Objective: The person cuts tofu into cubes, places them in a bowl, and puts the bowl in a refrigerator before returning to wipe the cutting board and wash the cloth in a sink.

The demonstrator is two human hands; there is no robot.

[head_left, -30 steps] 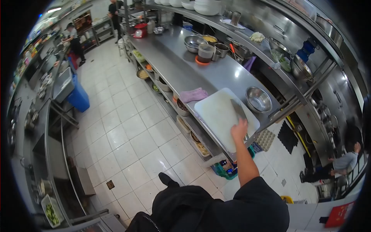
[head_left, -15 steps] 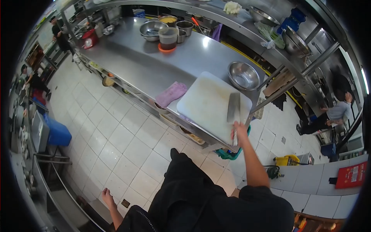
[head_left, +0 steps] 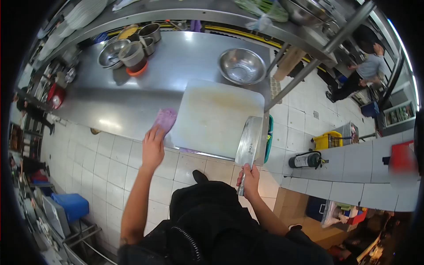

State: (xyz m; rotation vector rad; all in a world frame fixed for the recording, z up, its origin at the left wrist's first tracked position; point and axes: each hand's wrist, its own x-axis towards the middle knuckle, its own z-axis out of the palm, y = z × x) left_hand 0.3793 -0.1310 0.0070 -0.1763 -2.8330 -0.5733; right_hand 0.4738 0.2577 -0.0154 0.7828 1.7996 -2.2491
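Observation:
My left hand rests with its fingers on a folded purple cloth at the front edge of the steel table. The fingers are closed on the near end of the cloth. In my right hand is the handle of a wide cleaver, its blade pointing away from me over the right front corner of the board. The white cutting board lies flat, with faint yellowish stains. Behind it stands a shiny metal bowl.
Bowls, pots and a clear container on an orange lid stand at the back left. A shelf runs overhead, with a slanting post at right. A person stands at far right; others are at far left.
My left hand has come up from low at the left onto the purple cloth. My right hand has drawn the cleaver back towards me, off the board's middle. The view has shifted.

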